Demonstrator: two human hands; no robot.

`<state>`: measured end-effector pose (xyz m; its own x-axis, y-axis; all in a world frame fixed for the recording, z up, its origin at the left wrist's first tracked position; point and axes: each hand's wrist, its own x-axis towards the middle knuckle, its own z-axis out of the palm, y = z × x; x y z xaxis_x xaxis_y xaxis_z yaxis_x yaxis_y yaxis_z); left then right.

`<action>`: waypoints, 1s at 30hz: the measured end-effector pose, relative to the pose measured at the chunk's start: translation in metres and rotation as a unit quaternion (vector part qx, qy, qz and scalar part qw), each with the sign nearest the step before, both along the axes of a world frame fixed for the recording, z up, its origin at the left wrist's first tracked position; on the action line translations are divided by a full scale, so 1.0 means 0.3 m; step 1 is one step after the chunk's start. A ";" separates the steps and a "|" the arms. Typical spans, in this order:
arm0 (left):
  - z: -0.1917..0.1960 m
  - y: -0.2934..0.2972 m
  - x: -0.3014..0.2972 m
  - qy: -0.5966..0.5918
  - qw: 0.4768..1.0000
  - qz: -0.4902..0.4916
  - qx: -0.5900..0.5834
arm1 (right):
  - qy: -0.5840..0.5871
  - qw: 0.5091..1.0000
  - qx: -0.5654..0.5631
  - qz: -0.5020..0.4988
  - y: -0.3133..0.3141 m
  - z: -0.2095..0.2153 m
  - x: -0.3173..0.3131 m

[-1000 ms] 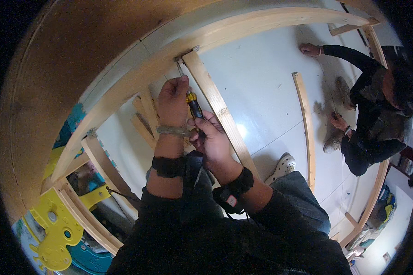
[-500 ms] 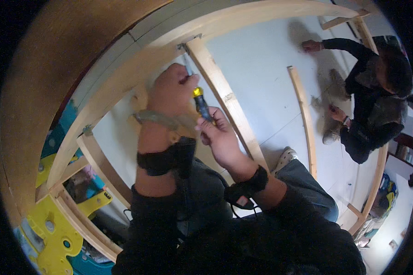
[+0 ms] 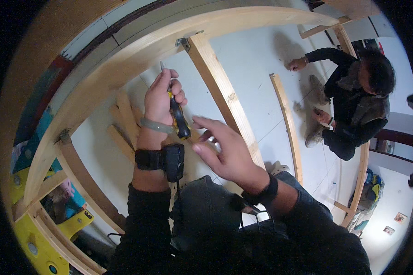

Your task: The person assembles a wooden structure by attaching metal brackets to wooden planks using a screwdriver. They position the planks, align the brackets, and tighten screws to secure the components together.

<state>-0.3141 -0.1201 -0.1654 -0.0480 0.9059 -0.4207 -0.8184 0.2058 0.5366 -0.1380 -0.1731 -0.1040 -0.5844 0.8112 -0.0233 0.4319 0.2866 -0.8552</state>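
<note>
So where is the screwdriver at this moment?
In the head view, the screwdriver is left of centre, gripped in the left hand, its tip raised toward the metal bracket on the curved wooden beam; the right hand is open beside its handle.

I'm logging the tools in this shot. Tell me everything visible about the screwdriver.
The screwdriver has a black handle with a yellow band and a thin metal shaft. The left hand wraps the upper handle and shaft; the shaft tip shows above the fingers, pointing up toward the wooden beam, near its metal bracket. The handle's butt slants down and right. The right hand is open just beside the butt, apparently not touching it.
</note>
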 end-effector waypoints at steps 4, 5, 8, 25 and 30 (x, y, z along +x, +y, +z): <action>-0.073 0.000 0.033 0.023 0.998 -0.054 -0.015 | -0.135 0.961 0.210 -0.121 -0.082 0.046 0.173; -0.098 -0.013 0.051 -0.006 0.998 -0.066 0.014 | -0.097 0.957 0.227 -0.155 -0.099 0.035 0.211; -0.188 -0.023 0.104 -0.061 0.982 -0.150 0.092 | -0.202 0.958 -0.119 -0.164 -0.181 0.024 0.347; -0.263 -0.036 0.271 -0.140 0.945 -0.189 0.228 | -0.275 0.913 -0.240 -0.185 -0.198 0.009 0.445; -0.311 0.005 0.296 -0.143 0.932 -0.206 0.262 | -0.269 0.924 -0.241 -0.124 -0.140 0.002 0.480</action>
<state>-0.2254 -0.1187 -0.2588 0.3954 0.9074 0.1426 -0.8528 0.3050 0.4239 0.0061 -0.2150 -0.1034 -0.1814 0.7385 -0.6494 0.8330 -0.2355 -0.5006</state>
